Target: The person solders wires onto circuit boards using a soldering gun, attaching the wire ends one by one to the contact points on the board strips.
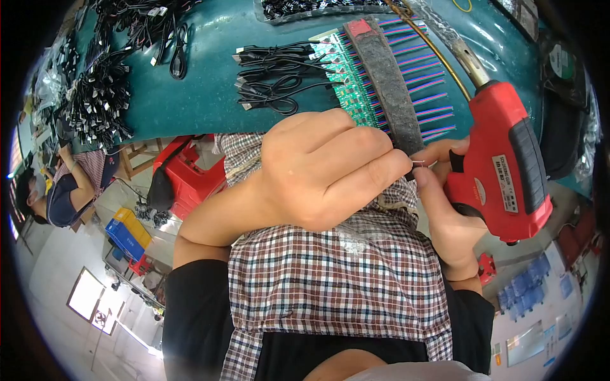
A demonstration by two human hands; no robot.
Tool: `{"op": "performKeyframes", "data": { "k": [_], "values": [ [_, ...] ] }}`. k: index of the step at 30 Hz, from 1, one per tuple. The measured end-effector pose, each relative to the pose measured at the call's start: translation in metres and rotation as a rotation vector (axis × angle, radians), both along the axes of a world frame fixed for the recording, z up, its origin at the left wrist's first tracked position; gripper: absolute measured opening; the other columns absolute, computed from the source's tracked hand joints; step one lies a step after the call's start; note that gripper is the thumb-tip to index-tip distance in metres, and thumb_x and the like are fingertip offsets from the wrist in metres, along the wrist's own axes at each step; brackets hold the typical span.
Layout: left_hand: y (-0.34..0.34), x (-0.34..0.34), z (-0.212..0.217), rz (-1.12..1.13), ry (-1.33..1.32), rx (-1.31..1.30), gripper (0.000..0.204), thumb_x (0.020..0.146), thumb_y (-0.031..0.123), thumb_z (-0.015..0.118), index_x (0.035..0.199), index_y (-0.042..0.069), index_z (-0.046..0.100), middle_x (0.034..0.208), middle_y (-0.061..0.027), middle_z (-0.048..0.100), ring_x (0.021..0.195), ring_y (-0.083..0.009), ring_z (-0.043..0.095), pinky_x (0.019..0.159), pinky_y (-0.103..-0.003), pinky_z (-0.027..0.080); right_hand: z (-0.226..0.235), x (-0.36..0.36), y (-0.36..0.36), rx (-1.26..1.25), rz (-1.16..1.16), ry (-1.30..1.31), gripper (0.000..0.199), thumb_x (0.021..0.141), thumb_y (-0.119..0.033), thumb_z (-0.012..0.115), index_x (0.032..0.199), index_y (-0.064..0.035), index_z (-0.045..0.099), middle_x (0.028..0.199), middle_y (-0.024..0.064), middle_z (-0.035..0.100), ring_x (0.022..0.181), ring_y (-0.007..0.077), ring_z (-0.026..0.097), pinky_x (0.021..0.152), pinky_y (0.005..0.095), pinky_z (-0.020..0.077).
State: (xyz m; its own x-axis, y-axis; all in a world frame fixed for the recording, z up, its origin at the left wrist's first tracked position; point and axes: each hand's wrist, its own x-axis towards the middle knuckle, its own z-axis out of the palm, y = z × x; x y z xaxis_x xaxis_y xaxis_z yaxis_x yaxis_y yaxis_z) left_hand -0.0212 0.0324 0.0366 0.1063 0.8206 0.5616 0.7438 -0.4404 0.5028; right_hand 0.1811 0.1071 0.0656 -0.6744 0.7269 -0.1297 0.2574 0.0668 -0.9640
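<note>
Left hand point(337, 162) and right hand point(448, 209) meet at a small wire end point(417, 164)

The wire end, dark with thin pale strands, sits between the fingertips of both hands, in front of the near edge of the teal tabletop point(197, 95) and above the checked apron point(337, 279). The left hand is curled, its grip closed on the wire end; its thumb is hidden. The right hand's grip is wrapped round a red and black soldering gun point(499, 143), while its thumb and forefinger come together at the wire end. The gun's metal barrel point(471, 66) points up and away over the tabletop, with a thin brass tube point(445, 61) alongside.

Beyond the hands lies a row of green circuit boards point(349, 92) with a dark grey bar point(387, 79) across it. Coloured wires point(426, 82) fan out on the bar's right side; looped black cables point(273, 95) with plugs lie on the left, some reaching the boards. Farther left is a large heap of black cords point(101, 92), and at the far edge a tray point(279, 19) of small black parts. A red stool point(197, 168) stands below the tabletop on the left; past it, a co-worker point(70, 190) bends an arm toward the heap's side.
</note>
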Motion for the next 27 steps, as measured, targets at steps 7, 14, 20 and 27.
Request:
{"op": "performKeyframes", "data": {
  "k": [7, 14, 20, 27],
  "values": [
    [-0.003, 0.001, -0.002, 0.003, -0.157, -0.058, 0.028, 0.064, 0.013, 0.085, 0.09, 0.012, 0.074, 0.078, 0.0001, 0.064, 0.06, -0.0156, 0.057, 0.048, -0.028, 0.042, 0.01, -0.008, -0.007, -0.435, -0.256, 0.046, 0.041, 0.084, 0.011, 0.064, 0.118, -0.0037, 0.046, 0.09, 0.014, 0.063, 0.065, 0.0106, 0.054, 0.058, 0.0227, 0.0444],
    [0.007, -0.028, -0.009, 0.204, -0.067, -0.21, 0.015, 0.072, 0.003, 0.08, 0.084, 0.007, 0.071, 0.076, -0.0027, 0.066, 0.063, -0.0165, 0.059, 0.049, -0.026, 0.04, -0.003, 0.022, -0.011, -0.252, -0.28, -0.02, 0.039, 0.085, 0.006, 0.064, 0.12, -0.0034, 0.047, 0.091, 0.0139, 0.059, 0.062, 0.0119, 0.051, 0.057, 0.025, 0.0442],
    [0.012, -0.034, -0.015, 0.268, -0.02, -0.366, 0.01, 0.077, 0.006, 0.077, 0.083, 0.011, 0.072, 0.076, 0.0004, 0.064, 0.056, -0.0123, 0.052, 0.046, -0.027, 0.036, 0.001, 0.05, -0.022, -0.202, -0.132, -0.063, 0.04, 0.092, -0.01, 0.064, 0.127, -0.0029, 0.046, 0.085, 0.0089, 0.055, 0.058, 0.0123, 0.05, 0.051, 0.0262, 0.0414],
    [0.014, -0.038, -0.019, 0.241, 0.017, -0.39, 0.009, 0.077, 0.009, 0.077, 0.084, 0.013, 0.073, 0.074, 0.0007, 0.06, 0.052, -0.0129, 0.048, 0.047, -0.027, 0.036, -0.011, 0.072, -0.032, -0.169, 0.022, -0.23, 0.029, 0.093, -0.007, 0.062, 0.12, -0.0021, 0.052, 0.08, 0.0062, 0.056, 0.068, 0.0142, 0.054, 0.065, 0.0283, 0.0474]
  ]
}}
